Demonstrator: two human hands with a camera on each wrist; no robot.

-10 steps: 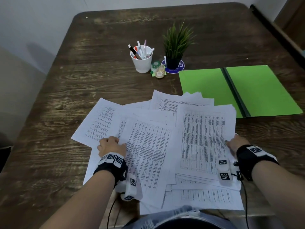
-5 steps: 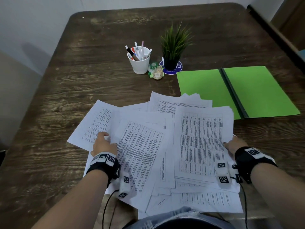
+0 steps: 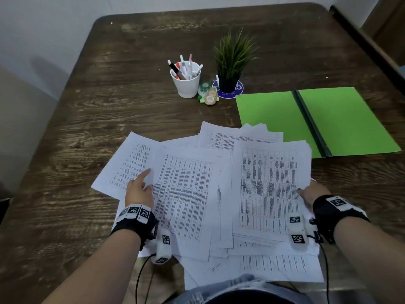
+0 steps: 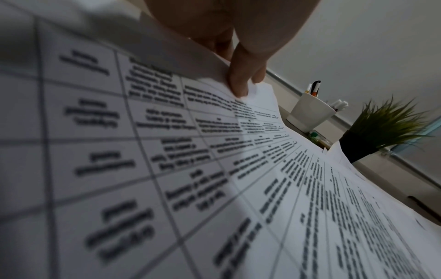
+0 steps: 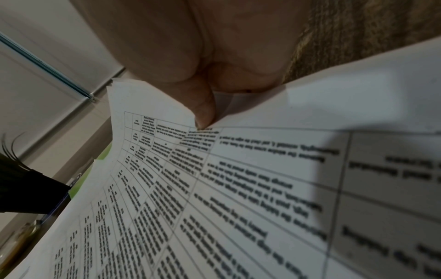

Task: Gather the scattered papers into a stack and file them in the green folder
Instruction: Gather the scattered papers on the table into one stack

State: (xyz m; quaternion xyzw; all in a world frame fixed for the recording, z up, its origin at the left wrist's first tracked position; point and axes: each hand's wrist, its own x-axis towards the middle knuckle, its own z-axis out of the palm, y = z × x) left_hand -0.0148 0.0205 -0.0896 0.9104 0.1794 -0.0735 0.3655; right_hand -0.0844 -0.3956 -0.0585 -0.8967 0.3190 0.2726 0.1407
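White round plastic cup (image 3: 185, 84) holds pens, markers, upright, bunched. Small black pot (image 3: 228, 84) holds spiky green artificial grass. Flat green card folder (image 3: 274, 115) lies open, both leaves bare, dark spine down middle, on dark rough-grained wooden table (image 3: 92, 119). Printed white paper sheets (image 3: 197, 194), thin, grid tables, fanned overlapping at near table edge, just beside folder's near-left corner. Left hand (image 3: 138, 191) on sheets' left side, index finger straight, thumb pinching sheet edge. Right hand (image 3: 312, 190) at right side, thumb atop bundle's edge, fingers beneath, gripping.
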